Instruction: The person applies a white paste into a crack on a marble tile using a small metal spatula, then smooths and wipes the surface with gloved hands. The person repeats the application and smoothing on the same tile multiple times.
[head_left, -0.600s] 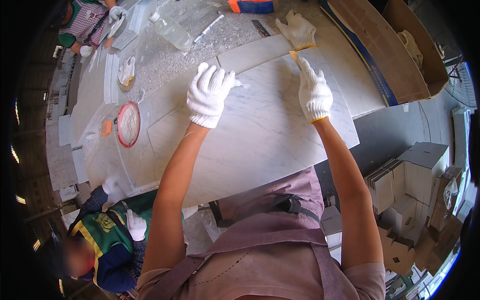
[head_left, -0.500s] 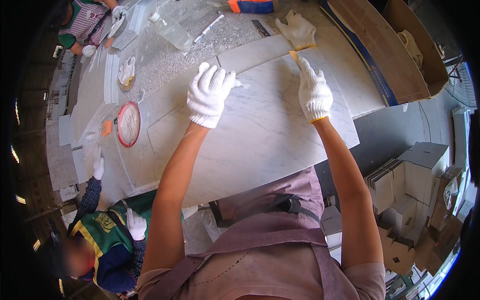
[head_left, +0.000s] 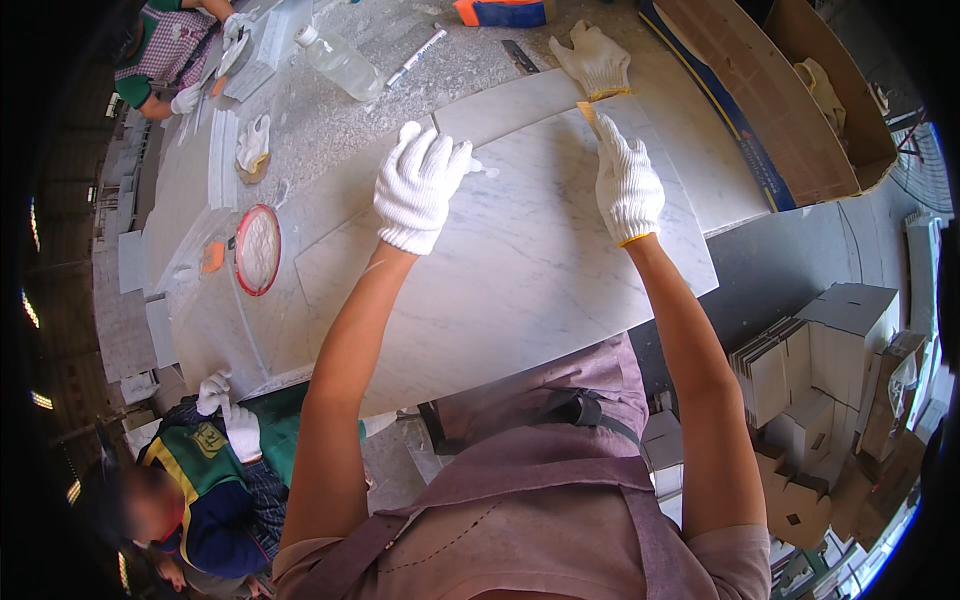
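Note:
A white marble-look slab (head_left: pixel 500 280) with grey veins lies on the table in front of me. My left hand (head_left: pixel 420 190), in a white knit glove, rests on the slab's left part, fingers a little bent and apart. Beside its thumb is a small whitish smear or piece (head_left: pixel 487 171) that I cannot make out. Also gloved, my right hand (head_left: pixel 630 190) is closed around a small flat yellow-tan piece (head_left: pixel 588 112), like a scraper blade, near the slab's far right edge. Most of that piece is hidden by my fingers.
Around the far side are a clear bottle (head_left: pixel 340 62), a marker (head_left: pixel 416 57), a spare glove (head_left: pixel 594 60) and a cardboard box (head_left: pixel 780 100). A red-rimmed bowl of white paste (head_left: pixel 258 250) stands left. Co-workers (head_left: pixel 215 450) are at left; cartons (head_left: pixel 840 340) stand at right.
My hands stay almost in place. The co-worker at the lower left has drawn an outstretched arm back from the table, bringing both gloved hands together.

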